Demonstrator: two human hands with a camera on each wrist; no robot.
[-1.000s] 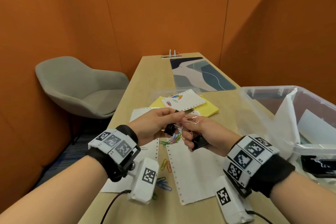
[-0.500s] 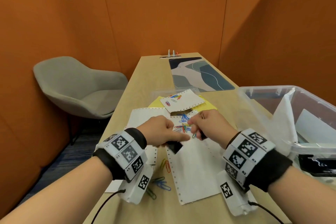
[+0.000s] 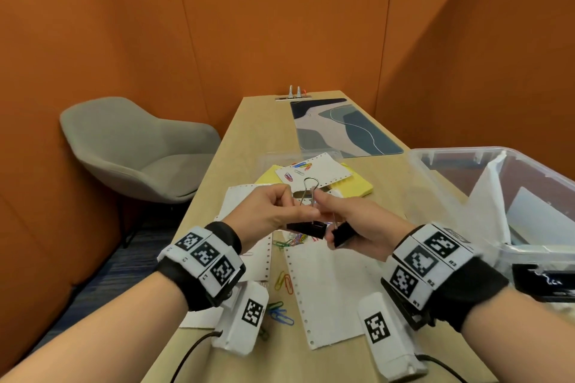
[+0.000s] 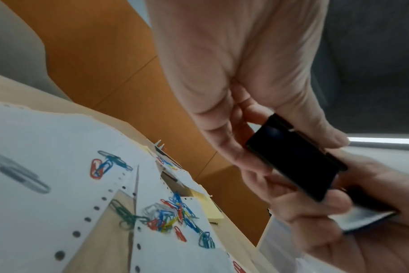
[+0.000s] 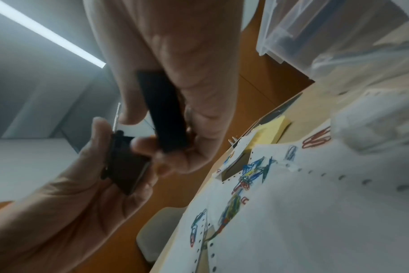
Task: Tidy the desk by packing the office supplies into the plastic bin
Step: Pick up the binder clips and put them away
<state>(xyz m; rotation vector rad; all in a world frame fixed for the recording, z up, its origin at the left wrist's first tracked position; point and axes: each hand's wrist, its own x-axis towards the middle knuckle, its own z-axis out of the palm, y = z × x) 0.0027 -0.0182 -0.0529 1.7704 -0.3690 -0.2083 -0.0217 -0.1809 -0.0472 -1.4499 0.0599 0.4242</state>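
Both hands are raised together over the desk in the head view. My left hand (image 3: 300, 211) pinches a black binder clip (image 3: 306, 228) whose wire handle stands up between the two hands. My right hand (image 3: 331, 214) grips a second black binder clip (image 3: 343, 234) in its curled fingers, close beside the first. The left wrist view shows the left hand's clip (image 4: 292, 162), and the right wrist view shows the right hand's clip (image 5: 163, 110). A heap of coloured paper clips (image 3: 295, 239) lies on the paper below. The clear plastic bin (image 3: 435, 165) stands at the right.
Perforated white sheets (image 3: 329, 289) and loose paper clips (image 3: 281, 312) cover the near desk. A yellow notepad (image 3: 354, 188) under a small sheet with clips lies behind the hands. A desk mat (image 3: 342, 127) lies farther back, a grey chair (image 3: 130, 149) at the left.
Half a second ago both hands were low over the heap of paper clips. They have risen again, each with a black binder clip, and the wire handle now stands upright.
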